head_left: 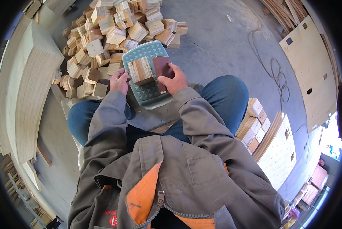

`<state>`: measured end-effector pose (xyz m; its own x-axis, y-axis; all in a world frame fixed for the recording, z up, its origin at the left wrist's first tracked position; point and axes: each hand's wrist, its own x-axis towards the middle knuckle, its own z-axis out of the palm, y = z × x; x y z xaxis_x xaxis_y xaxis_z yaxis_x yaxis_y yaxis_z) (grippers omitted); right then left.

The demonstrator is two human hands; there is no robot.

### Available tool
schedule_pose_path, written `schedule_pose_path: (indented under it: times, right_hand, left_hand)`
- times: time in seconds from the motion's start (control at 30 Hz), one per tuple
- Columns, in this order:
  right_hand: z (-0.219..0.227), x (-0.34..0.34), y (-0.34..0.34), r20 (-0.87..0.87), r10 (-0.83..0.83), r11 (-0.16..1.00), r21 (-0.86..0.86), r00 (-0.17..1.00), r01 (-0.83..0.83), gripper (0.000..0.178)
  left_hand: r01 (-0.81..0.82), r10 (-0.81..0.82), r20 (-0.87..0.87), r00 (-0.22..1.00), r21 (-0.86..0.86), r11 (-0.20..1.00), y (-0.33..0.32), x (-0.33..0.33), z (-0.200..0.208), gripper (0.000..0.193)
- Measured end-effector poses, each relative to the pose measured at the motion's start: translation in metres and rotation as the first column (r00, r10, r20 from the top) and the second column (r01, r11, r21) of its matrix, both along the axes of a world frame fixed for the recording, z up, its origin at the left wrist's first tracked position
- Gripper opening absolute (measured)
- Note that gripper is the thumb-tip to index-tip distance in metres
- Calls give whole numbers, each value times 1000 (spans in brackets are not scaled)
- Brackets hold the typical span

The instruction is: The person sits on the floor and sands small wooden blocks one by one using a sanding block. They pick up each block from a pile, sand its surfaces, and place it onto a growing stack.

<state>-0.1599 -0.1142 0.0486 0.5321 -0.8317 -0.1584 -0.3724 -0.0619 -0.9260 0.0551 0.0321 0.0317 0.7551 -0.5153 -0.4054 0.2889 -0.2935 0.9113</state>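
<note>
A teal plastic stool [154, 49] with a patterned top stands between my knees. On it lies a laminated plywood block [141, 71] with striped layers. My right hand [174, 79] grips a flat reddish-brown piece [162, 66], perhaps sandpaper, with the thumb on its near face. That piece is tilted at the block's right side. To the block's left, over the stool's edge, my left hand [119, 81] has its fingers curled together. Whatever lies between those fingers, if anything, is too small to make out.
Beyond the stool, a large heap of similar wooden blocks [115, 35] spreads to the left. Stacked blocks [253, 124] and plywood panels [279, 150] stand by my right knee. Thick curved plywood sheets [33, 87] rise at left. A cable [277, 76] lies coiled on the grey floor.
</note>
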Motion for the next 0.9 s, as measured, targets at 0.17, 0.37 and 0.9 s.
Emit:
schedule_pose_path:
  times: [0.17,0.37,0.9]
  right_hand:
    - [14,-2,-1,-8,-71,996,58,997,72,82]
    - [6,-5,-1,24,-90,994,59,996,89,81]
    - [1,-32,-6,104,-141,989,64,984,135,81]
  left_hand:
    - [190,-199,275,941,59,980,11,13,-24,87]
    - [396,-381,387,840,45,917,0,-4,-8,123]
    - [399,-392,417,820,74,914,-12,-45,-2,109]
